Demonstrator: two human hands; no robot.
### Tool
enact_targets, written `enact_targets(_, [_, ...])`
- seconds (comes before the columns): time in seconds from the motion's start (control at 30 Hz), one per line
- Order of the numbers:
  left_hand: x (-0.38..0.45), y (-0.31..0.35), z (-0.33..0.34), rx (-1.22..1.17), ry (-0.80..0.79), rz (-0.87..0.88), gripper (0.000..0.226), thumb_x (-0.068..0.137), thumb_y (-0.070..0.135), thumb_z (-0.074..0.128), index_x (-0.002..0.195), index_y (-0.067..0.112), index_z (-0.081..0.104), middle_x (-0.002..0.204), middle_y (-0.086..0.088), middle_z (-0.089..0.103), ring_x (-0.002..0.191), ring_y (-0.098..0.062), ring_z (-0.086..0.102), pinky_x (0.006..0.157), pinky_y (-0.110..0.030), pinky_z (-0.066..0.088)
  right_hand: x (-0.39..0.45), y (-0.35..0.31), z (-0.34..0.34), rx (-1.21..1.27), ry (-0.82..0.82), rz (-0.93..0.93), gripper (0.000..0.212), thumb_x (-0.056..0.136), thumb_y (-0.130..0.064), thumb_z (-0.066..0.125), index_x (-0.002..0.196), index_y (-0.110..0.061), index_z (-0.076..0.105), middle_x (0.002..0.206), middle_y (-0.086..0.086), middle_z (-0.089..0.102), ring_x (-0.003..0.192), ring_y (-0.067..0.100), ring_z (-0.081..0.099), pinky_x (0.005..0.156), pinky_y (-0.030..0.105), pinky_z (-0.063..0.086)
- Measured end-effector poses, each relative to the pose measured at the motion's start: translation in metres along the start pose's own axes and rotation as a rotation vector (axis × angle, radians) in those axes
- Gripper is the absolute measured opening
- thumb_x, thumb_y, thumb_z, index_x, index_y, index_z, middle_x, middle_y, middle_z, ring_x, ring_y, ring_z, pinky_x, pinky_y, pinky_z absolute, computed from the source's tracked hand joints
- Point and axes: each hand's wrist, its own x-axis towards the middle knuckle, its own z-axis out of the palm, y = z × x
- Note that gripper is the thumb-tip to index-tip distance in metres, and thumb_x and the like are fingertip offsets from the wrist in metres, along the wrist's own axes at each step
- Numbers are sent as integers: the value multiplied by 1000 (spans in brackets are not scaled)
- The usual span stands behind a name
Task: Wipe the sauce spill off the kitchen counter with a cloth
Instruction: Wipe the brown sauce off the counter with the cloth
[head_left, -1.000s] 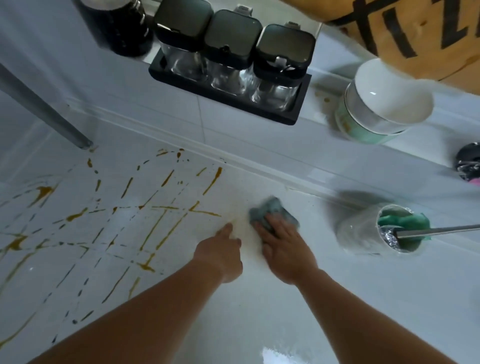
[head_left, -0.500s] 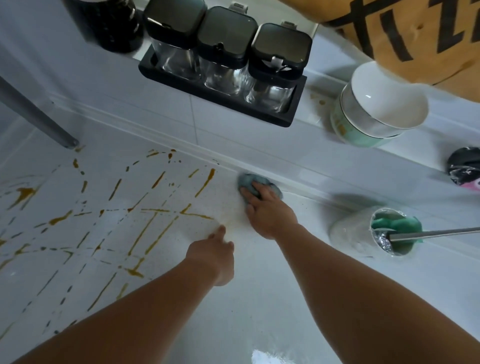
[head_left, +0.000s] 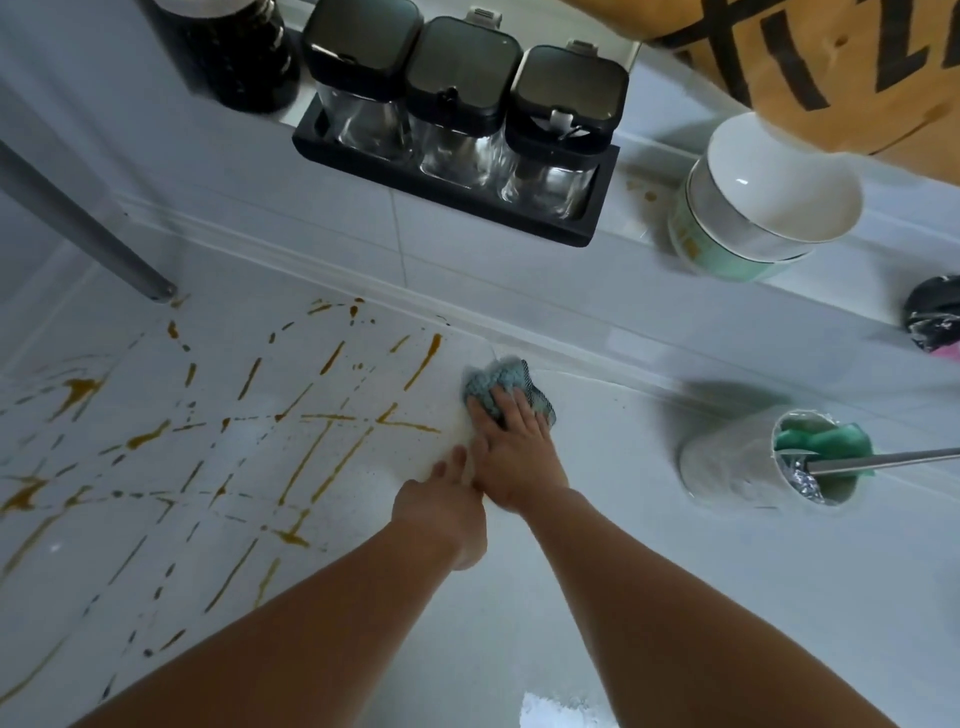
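**Teal cloth under the right hand**

Teal cloth (head_left: 506, 387) lies mid-frame by the wall, pressed flat under the right hand (head_left: 511, 449), its fingers straight. Sauce (head_left: 332, 457) streaks the counter (head_left: 675, 597) leftward. Left hand (head_left: 441, 512) seems loosely curled, holding nothing.

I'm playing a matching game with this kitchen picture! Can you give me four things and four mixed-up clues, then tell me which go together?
Things:
1. cloth
2. sauce spill
3. three jars
4. white cup

Clues:
A. brown streaks across the counter
B. lying on its side, green sponge inside
C. under the right hand
D. standing in a black tray on the ledge

Pairs: 1-C, 2-A, 3-D, 4-B
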Motion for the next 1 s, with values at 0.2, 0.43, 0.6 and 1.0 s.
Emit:
enact_targets(0.2, [-24,-7,21,-91,405,-82,37,100,39,40,127,25,61,144,-6,44,123,-23,48,94,-41,44,-117,11,53,6,47,-66,62,105,-46,19,165,-46,5,173,-13,-17,157,11,-27,131,47,1])
enact_targets(0.43, [-33,-25,45,-169,394,-34,47,97,36,47,140,20,57,151,-2,42,126,-21,53,95,-42,51,20,21,-31,295,161,35,42,110,-43,39,148,-28,49,156,11,45,147,34,39,122,53,33])
enact_targets(0.6, [-41,-37,42,-408,392,-54,36,101,33,43,125,20,67,131,3,57,108,-19,65,92,-40,55,-6,-5,17,-139,91,-47,66,107,-33,33,168,-32,8,175,9,-9,160,35,-13,128,59,5])
enact_targets(1.0, [-78,-92,96,-830,443,-322,32,103,36,36,104,34,68,94,15,69,84,-10,66,81,-37,59,45,-7,-23,-97,-18,122,64,106,-52,22,167,-37,11,176,9,-2,161,36,-5,129,57,4])
